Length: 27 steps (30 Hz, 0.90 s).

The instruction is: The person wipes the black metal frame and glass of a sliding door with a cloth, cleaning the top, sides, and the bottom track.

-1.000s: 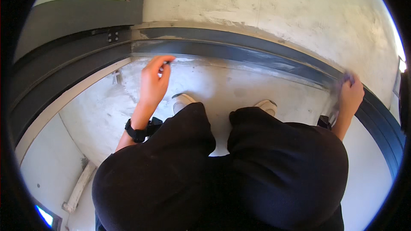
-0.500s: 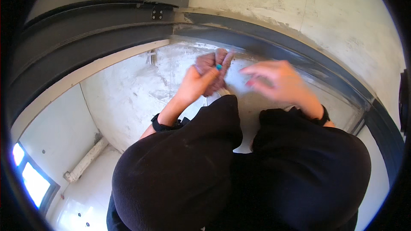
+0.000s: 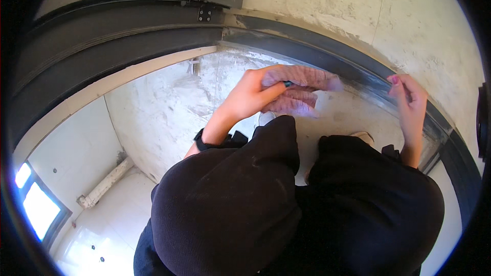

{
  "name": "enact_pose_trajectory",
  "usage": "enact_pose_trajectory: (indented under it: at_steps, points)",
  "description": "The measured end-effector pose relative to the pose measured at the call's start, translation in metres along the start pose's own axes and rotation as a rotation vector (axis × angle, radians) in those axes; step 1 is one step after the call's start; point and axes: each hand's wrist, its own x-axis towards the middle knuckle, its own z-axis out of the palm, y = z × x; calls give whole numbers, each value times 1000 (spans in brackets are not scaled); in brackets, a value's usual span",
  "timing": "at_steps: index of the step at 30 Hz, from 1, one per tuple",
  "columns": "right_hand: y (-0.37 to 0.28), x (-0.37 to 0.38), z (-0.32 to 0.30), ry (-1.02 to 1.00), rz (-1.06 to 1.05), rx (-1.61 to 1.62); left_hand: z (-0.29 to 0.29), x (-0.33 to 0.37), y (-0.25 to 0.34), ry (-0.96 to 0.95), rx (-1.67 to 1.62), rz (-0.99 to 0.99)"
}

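Observation:
A brownish-pink folded cloth, smeared by motion, sticks out to the right from my left hand. My left thumb presses on it and the fingers are behind it. The cloth's loose ends hang apart over the dusty ledge between my knees. Well to the right, my right hand is raised near the dark metal rail, apart from the cloth. Its fingers are bent and the tips are drawn together; whether anything small is between them does not show.
My knees in dark trousers fill the lower middle, with pale shoes beyond them. A dark metal frame runs along the left. A stained pale wall rises behind the rail. A whitish pipe lies lower left near a bright window.
My right hand has moved away to the right and its fingers have drawn together. The cloth has swung from upright to stretching rightward, still in my left hand. The view has shifted slightly.

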Motion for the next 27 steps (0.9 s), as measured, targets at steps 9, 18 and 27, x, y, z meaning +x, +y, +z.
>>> enact_pose_trajectory:
  at_steps: [9,18,27]
  points:
    - [-54,14,68,-619,-42,291,2,3,34,-397,-481,281]
    - [-36,21,67,-338,-64,198,-2,0,3,-282,-182,315]
    - [1,10,58,-5,129,311,-16,3,-54,474,894,-74]
